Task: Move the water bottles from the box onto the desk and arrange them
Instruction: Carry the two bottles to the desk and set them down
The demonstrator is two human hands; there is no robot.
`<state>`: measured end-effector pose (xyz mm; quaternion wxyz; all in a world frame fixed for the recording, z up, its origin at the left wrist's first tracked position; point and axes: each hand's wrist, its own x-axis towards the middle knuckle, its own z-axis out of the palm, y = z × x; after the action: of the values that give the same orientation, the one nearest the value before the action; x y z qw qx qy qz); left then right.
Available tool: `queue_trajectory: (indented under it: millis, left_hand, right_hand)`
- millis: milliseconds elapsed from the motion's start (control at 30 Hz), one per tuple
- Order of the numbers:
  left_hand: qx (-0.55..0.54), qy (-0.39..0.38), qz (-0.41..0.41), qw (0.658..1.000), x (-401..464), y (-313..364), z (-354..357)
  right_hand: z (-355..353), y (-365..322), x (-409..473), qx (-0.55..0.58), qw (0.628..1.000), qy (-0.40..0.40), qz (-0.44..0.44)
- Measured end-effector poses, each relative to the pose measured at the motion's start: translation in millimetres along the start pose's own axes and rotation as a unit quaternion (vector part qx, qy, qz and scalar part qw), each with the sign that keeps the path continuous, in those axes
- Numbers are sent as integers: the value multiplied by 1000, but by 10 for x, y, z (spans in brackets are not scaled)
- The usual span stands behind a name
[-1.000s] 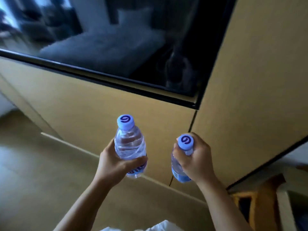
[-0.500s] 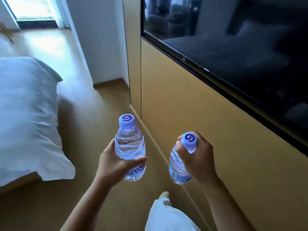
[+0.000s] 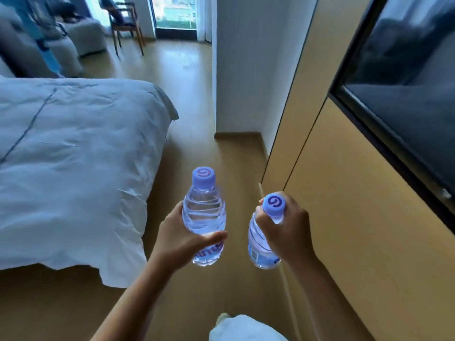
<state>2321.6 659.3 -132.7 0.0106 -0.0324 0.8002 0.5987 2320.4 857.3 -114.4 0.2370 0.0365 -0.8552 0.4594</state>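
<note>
Clear plastic water bottles are filling both my hands: my left hand (image 3: pixel 178 239) is gripping the left bottle (image 3: pixel 204 219) around its body, and my right hand (image 3: pixel 286 232) is wrapping the right bottle (image 3: pixel 258 244) at its neck. Both are being carried upright above the wooden floor (image 3: pixel 197 153). The view is swinging left since the earlier frame; the bed (image 3: pixel 73 156) is now filling more of it, and a chair (image 3: pixel 126 23) is appearing.
</note>
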Motion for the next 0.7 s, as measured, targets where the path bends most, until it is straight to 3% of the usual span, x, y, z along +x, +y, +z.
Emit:
queue_trajectory:
  millis: [300,700]
  left_hand:
    - [20,93,-24,995,1371,132,-232]
    - [22,72,-3,997,3864,72,-840]
  right_hand:
    - [866,360,1549,21,997,-50,-56]
    - [2296,615,3510,34,997,-50,-57]
